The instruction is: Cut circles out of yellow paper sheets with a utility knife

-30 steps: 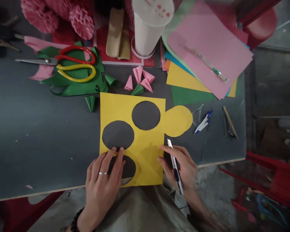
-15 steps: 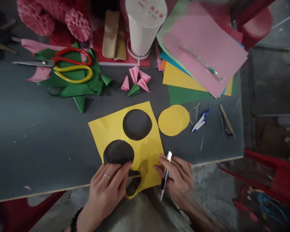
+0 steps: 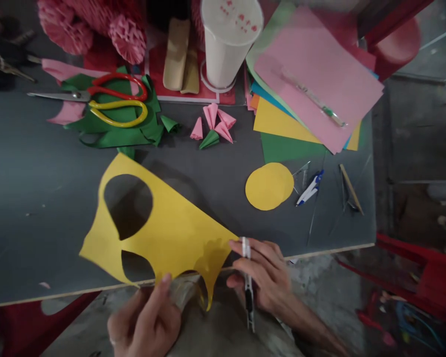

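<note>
A yellow paper sheet [image 3: 178, 223] with round holes cut in it lies aslant over the table's front edge, its left part raised. My right hand [image 3: 263, 272] is closed around a silver and black utility knife [image 3: 248, 282], its fingertips at the sheet's right corner. Below the sheet's lower edge is my left hand [image 3: 144, 317], its fingers curled and smeared by motion. Its index fingertip meets or overlaps that edge; I cannot tell whether it grips the paper. Overlapping yellow paper circles [image 3: 268, 186] lie farther right on the table.
Scissors [image 3: 96, 96] rest on green and pink scraps at left, near small folded paper cones [image 3: 210, 116]. A white lidded cup [image 3: 226, 54] stands at the back. Coloured sheets [image 3: 315, 79] are stacked at right, above a blue-and-white pen [image 3: 310, 188] and a small set square [image 3: 302, 174].
The yellow sheet has turned and swung left, its left part lifting. My left hand has moved down and left. The right hand, still holding the utility knife, has shifted slightly left.
</note>
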A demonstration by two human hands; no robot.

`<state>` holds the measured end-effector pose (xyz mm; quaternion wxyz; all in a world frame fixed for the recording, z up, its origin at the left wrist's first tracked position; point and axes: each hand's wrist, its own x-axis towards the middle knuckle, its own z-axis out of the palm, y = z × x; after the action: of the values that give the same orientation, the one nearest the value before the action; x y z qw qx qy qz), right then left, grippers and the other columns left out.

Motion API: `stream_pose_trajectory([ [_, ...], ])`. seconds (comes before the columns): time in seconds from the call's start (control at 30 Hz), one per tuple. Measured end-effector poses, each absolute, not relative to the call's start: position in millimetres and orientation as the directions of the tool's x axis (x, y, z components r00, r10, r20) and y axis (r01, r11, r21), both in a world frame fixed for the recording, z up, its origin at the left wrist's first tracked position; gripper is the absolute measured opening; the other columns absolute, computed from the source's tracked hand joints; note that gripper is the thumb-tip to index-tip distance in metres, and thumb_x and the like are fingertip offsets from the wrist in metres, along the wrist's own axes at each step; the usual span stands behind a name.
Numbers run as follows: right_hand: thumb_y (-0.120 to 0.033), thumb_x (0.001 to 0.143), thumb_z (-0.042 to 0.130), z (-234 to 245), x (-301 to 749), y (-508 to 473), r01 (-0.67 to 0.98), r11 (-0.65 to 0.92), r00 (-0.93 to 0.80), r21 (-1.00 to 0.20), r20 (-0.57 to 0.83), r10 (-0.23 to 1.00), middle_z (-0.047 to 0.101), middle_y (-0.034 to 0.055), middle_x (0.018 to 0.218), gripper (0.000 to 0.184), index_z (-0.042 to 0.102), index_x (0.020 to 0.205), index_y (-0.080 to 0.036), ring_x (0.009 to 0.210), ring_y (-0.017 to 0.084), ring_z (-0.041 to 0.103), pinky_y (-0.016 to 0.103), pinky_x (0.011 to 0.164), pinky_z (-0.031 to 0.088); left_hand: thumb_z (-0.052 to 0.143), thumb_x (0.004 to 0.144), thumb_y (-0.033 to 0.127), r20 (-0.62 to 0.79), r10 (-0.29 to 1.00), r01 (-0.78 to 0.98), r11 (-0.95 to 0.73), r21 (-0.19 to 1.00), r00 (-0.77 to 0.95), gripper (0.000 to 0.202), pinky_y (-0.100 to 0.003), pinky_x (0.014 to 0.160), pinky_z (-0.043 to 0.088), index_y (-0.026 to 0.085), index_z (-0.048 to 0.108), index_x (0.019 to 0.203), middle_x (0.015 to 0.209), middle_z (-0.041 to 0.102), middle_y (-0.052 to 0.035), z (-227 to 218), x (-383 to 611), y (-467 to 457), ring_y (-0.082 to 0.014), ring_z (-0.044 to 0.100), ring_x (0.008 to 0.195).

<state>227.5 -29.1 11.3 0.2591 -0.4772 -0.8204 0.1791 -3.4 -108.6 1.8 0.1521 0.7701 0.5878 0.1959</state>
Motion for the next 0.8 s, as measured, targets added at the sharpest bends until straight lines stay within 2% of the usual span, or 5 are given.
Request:
stream_pose_trajectory([
  [0.13,-0.035,0.092,0.064,11.2,214.8,-14.2,0.733,0.559,-0.569,-0.388,0.101,0.816,0.067,0.0015,0.129,0.017,0.062,0.105,-0.024,0.125,0.018,0.059,0.035,0.102,0.039,0.059,0.078,0.013,0.095,0.972,0.892,0.158,0.423,-0.217,0.071,-0.042,0.061,0.056,0.036,0.045,0.144,0.096,0.073,-0.0070,7.6,11.9,-81.1,-0.0259,0.069,0.073],
  [0.4,-0.023,0.093,0.063,12.7,224.0,9.3,0.727,0.577,-0.615,-0.371,0.020,0.788,0.066,0.0027,0.131,0.018,0.060,0.110,-0.023,0.129,0.018,0.055,0.037,0.105,0.038,0.074,0.076,0.022,0.158,0.980,0.981,-0.145,0.130,0.124,0.070,-0.037,0.067,0.054,0.027,0.050,0.141,0.074,0.075,0.0030,32.8,-4.9,-67.1,-0.0205,0.070,0.068],
  [0.5,-0.019,0.093,0.062,16.4,232.8,12.5,0.762,0.540,-0.573,-0.357,0.013,0.819,0.069,-0.0001,0.125,0.011,0.061,0.102,-0.025,0.127,0.018,0.058,0.041,0.109,0.034,0.069,0.082,0.028,0.106,0.975,0.971,-0.209,0.115,0.197,0.070,-0.037,0.083,0.054,0.025,0.043,0.146,0.106,0.076,-0.0019,37.1,-13.4,-39.7,-0.0231,0.071,0.094],
  [0.6,-0.014,0.092,0.059,17.0,241.7,18.8,0.783,0.506,-0.536,-0.362,0.020,0.844,0.073,-0.0016,0.116,0.013,0.061,0.094,-0.027,0.123,0.019,0.060,0.044,0.109,0.033,0.060,0.089,0.033,-0.026,0.952,0.946,-0.298,0.125,0.304,0.068,-0.046,0.107,0.045,0.025,0.033,0.151,0.154,0.043,-0.0059,27.4,-10.7,-5.5,-0.0311,0.042,0.141],
  [0.8,-0.030,0.094,0.057,19.8,244.5,36.5,0.695,0.374,-0.411,-0.614,0.086,0.907,0.072,0.0062,0.110,0.031,0.060,0.124,-0.023,0.107,0.022,0.065,0.039,0.087,0.052,0.052,0.094,0.028,-0.047,0.961,0.940,-0.256,0.225,0.273,0.068,-0.045,0.123,0.030,0.022,0.022,0.154,0.159,0.032,-0.0028,1.7,8.8,19.2,-0.0254,0.028,0.148],
])
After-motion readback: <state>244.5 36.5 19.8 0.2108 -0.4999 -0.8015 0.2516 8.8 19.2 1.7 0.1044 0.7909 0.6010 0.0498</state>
